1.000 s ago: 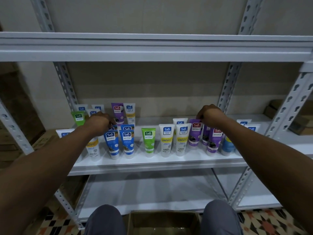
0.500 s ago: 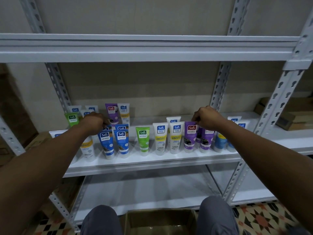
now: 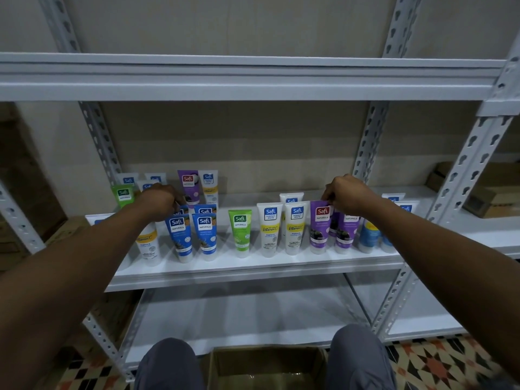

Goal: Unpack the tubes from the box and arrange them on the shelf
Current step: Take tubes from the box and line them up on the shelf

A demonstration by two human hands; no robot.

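Note:
Several Safi tubes stand cap-down on the white middle shelf (image 3: 253, 270): blue, green, white-and-yellow and purple ones. My left hand (image 3: 157, 202) reaches over the front blue tubes (image 3: 180, 237), its fingers curled on the top of a blue tube (image 3: 181, 211) in the row behind, which is mostly hidden. My right hand (image 3: 347, 197) pinches the top edge of a purple tube (image 3: 320, 223) at the right of the front row. The open cardboard box (image 3: 267, 367) sits on the floor between my knees, and I see no tubes inside it.
An upper shelf beam (image 3: 253, 80) runs across above the hands. Slotted grey uprights (image 3: 368, 142) stand at the back and sides. A bare lower shelf (image 3: 239, 316) lies beneath. Cardboard boxes (image 3: 484, 198) rest on the neighbouring shelf at right.
The view swung slightly left, then back. Both hands stay on the same tubes, with the right hand still at the purple tube's top and no tube clearly displaced.

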